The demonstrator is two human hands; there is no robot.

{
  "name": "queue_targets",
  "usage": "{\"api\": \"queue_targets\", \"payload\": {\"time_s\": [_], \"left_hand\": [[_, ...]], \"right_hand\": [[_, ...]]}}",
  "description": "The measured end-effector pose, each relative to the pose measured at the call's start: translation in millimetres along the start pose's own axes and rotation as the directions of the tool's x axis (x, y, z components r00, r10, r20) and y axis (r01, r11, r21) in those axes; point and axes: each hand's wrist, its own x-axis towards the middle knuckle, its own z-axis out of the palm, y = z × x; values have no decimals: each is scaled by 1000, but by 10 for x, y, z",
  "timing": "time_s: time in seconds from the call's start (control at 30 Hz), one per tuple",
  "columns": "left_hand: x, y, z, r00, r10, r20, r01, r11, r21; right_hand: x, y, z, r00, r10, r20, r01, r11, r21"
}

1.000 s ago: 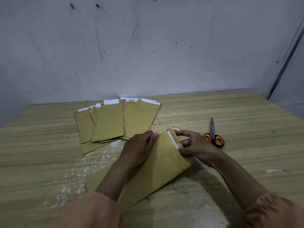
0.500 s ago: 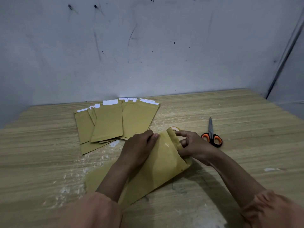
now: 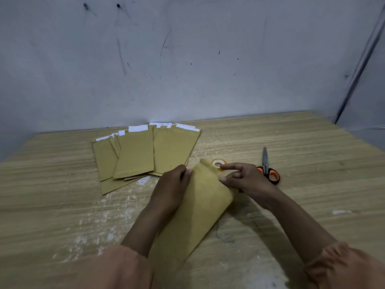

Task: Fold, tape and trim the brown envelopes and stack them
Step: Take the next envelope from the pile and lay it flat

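L hand (image 3: pixel 169 189) lies over the left side of the envelope (image 3: pixel 193 217), fingers curled at its top left edge w/ thumb tip on the paper, holding it down. R hand (image 3: pixel 245 180) pinches the folded top right edge of the same envelope, index finger stretched out toward the tape roll (image 3: pixel 218 163), other fingers bent in. Both hands grip the one envelope, close together but not touching.

Envelope sits on the table (image 3: pixel 291 147) at centre, tilted, top end pointing away and right, bottom end running under the L sleeve (image 3: pixel 116 268). Top flap is folded over; no white strip showing on it.

Tape roll lies flat just behind the envelope's top, partly hidden by the flap and the R index finger. Scissors (image 3: pixel 267 168), orange/black handles, lie just right of the R hand, blades shut and pointing away.

Further back left: a spread of envelopes (image 3: pixel 143 153), overlapping, white strips at their far ends, near the wall (image 3: pixel 187 59). Nearest corner of that spread is close to the L knuckles. White scuffs on the table between spread and L arm. R sleeve (image 3: pixel 343 268) at bottom right.
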Motion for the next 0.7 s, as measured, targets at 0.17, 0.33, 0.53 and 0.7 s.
{"api": "queue_targets", "payload": {"time_s": [0.17, 0.33, 0.53, 0.7], "left_hand": [[-83, -29, 115, 992, -120, -46, 116, 989, -87], [-169, -32, 207, 982, -183, -56, 182, 983, -24], [-168, -22, 263, 990, -136, -32, 140, 966, 220], [-79, 40, 356, 986, 86, 143, -141, 887, 439]], "right_hand": [[-88, 59, 46, 1000, -24, -15, 22, 993, -114], [-9, 212, 73, 965, -221, -142, 146, 901, -409], [37, 397, 46, 922, -371, -109, 222, 738, -638], [63, 471, 88, 877, -478, -55, 231, 518, -824]]}}
